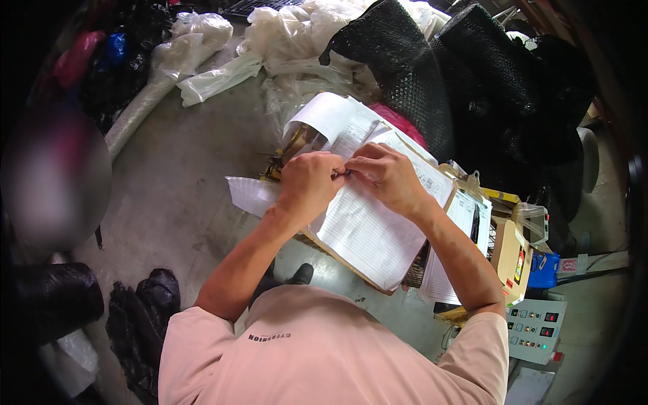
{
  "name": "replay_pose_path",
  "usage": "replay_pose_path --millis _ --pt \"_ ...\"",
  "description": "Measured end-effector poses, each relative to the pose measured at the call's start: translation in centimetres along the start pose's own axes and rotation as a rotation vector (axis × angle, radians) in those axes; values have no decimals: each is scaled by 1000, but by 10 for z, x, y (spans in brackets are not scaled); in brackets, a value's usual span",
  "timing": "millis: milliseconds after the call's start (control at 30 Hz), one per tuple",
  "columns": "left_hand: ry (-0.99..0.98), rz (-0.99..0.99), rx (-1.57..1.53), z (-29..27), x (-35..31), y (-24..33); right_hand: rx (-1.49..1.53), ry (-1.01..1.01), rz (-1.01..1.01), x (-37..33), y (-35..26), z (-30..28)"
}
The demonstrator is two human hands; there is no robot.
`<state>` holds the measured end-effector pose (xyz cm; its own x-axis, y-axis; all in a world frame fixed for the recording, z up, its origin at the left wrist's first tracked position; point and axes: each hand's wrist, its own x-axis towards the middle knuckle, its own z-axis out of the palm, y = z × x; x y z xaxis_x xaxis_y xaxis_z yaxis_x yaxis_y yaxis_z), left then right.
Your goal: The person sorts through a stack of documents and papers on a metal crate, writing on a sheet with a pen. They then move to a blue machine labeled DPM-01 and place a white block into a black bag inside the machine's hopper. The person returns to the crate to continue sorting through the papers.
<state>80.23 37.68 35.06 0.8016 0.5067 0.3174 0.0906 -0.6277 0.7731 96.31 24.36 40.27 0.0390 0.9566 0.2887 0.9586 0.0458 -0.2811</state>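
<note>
Both of my hands meet over a stack of printed, lined paper sheets (378, 236), which lies tilted on a board-like backing. My left hand (309, 179) is closed, with its thumb and fingers pinched together near the upper middle of the sheets. Against it my right hand (390, 177) is also closed in a pinch. A small dark thing shows between the fingertips, too hidden to name. Behind my left hand a white page (318, 116) curls over at the top of the stack. More printed sheets (442, 277) lie to the right, partly behind my right forearm.
Black bubble wrap (398, 64) and clear plastic sheeting (304, 34) are heaped at the back. On the right stand a beige box (507, 263), a blue container (543, 271) and a grey control panel (533, 327) with lit displays. A black plastic bundle (143, 324) lies at lower left.
</note>
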Motion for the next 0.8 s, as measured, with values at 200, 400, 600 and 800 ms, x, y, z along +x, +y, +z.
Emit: replay_pose_path --millis 200,400,600,800 --pt "-59 -58 7 -4 3 1 -14 -167 -190 15 18 -9" --pt "-32 -15 13 -2 -2 0 -23 -271 -303 23 25 -14" --pt "-50 6 35 -4 1 0 61 -282 -275 25 33 -12" --pt "-51 45 36 -7 3 -1 125 -236 -330 30 43 -9"
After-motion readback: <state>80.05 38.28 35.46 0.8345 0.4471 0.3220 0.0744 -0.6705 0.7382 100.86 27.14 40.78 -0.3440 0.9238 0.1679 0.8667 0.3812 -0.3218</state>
